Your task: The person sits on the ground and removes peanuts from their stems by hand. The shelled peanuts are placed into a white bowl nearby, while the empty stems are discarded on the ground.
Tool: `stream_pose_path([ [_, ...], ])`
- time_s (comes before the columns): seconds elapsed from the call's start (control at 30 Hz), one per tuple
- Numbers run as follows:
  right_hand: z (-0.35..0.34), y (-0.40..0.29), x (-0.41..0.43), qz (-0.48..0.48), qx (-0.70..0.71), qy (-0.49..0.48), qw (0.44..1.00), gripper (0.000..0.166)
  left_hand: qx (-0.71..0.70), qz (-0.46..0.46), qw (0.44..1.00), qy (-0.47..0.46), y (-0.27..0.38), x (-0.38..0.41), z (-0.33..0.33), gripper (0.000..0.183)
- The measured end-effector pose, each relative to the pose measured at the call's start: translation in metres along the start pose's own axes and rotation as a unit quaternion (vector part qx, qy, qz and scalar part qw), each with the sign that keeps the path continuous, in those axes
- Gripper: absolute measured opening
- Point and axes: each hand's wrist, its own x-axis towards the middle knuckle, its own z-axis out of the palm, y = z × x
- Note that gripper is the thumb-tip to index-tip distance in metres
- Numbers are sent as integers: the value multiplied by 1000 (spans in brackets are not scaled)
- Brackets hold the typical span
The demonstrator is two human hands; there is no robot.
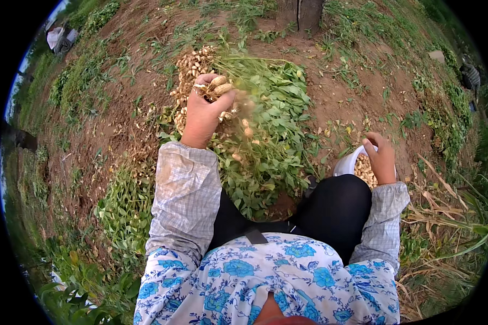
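Note:
My left hand point(203, 118) grips a bunch of peanut roots with pale pods point(220, 87) showing between thumb and fingers. More pods dangle below the thumb, partly blurred. Under this hand lies a heap of pulled peanut plants point(282, 101), leaves towards the right and a mass of podded roots point(193, 65) at the far left. Out to the right, my right hand point(380, 158) hovers over a white bucket point(343, 164) of picked peanuts point(364, 168). Its thumb and forefinger are apart with nothing visible between them; the palm side is hidden.
My bent knee point(341, 199) stands in front of the bucket and hides part of it. More peanut plants point(126, 207) lie to my left. A tree trunk point(300, 16) rises ahead from weedy brown soil. Dry stalks point(439, 211) spread at right. People point(469, 75) appear near the edges.

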Motion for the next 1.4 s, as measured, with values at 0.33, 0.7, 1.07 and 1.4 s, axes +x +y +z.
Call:
stream_pose_path([
  [0.33, 97, -190, 9, -238, 124, -127, 955, 34, 124, 63, 990, 11, -12, 3, 8, 26],
  [0.7, 72, -223, -50, -304, 212, -409, 834, 35, 128, 83, 985, 82, -26, 9, 7, 24],
  [1.07, 82, -166, 6, 115, 534, -272, 792, 24, 40, 5, 995, -92, 11, -13, 12, 25],
  [1.4, 116, -184, -4, -84, 363, -180, 910, 41, -38, -15, 982, -182, 13, -18, 9, 40],
])
